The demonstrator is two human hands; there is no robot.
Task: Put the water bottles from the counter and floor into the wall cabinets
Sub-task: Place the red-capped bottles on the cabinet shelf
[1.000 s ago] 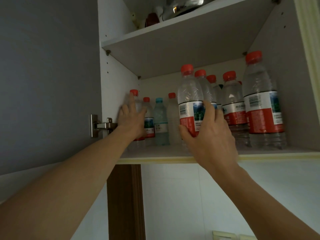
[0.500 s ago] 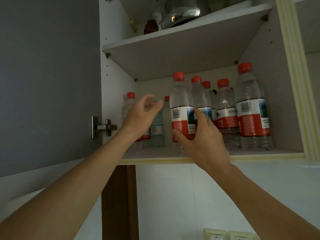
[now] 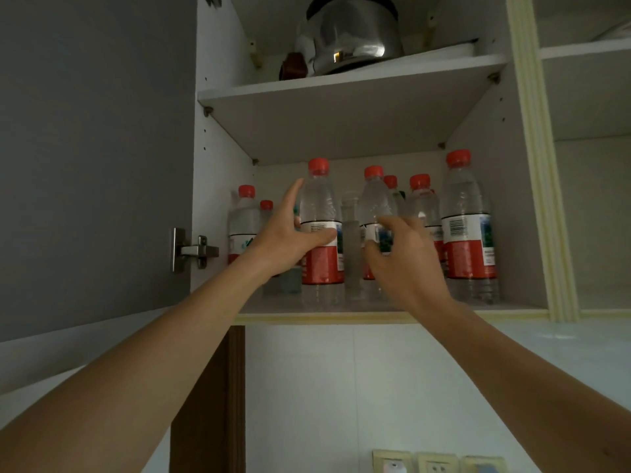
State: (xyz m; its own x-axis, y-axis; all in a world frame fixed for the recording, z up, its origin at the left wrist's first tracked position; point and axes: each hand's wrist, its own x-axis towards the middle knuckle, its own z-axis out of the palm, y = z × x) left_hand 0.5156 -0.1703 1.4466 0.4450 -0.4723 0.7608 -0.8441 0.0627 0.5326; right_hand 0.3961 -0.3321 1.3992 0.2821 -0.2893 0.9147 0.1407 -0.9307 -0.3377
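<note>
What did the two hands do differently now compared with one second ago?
The left hand left the far-left bottle and moved right to the front bottle, thumb across its label. The right hand let go of that bottle and hangs beside it, fingers loosely curled. The other bottles stayed put.

A home kitchen: wall cabinet (image 3: 218, 138) with steel pot (image 3: 355, 35), tiled wall (image 3: 341, 387), sockets (image 3: 437, 464).

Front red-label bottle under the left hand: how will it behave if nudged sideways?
The front bottle looks full, so probably heavy for its size. It is tall and narrow, so a high push may tip it. The left hand touches thin clear plastic that likely dents.
</note>
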